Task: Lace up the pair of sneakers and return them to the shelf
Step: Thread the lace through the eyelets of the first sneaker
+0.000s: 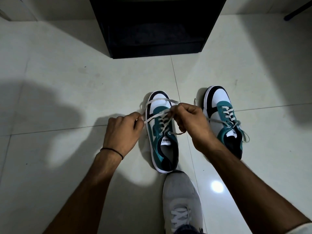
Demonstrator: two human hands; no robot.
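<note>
**Both hands tied the lace of the left-side sneaker**

At 6 o'clock, nearest to you, your own foot in a grey shoe (pixel 182 200) stood on the pale tiled floor (pixel 67 81), its toe almost touching the heel of the sneaker in front.

Just beyond it, near the centre, the first teal, white and black sneaker (pixel 162 132) lay flat on the floor, toe pointing to 12 o'clock. Your left hand (pixel 122 132), at about 9 o'clock from this sneaker, was closed, with the fingers pinching one end of the white lace (pixel 156 115), which ran tight from the hand across the shoe. A thin black band (pixel 112 151) was around that wrist. Your right hand (pixel 190 122), at about 3 o'clock from the sneaker, was also closed around the other part of the same lace, above the eyelets.

At 2 o'clock from there stood the second sneaker (pixel 224 119), apart from both hands, already laced, with loose ends lying at its sides.

Farthest, at 12 o'clock, the dark shelf unit (pixel 157 31) stood on the floor, well apart from the sneakers.
</note>
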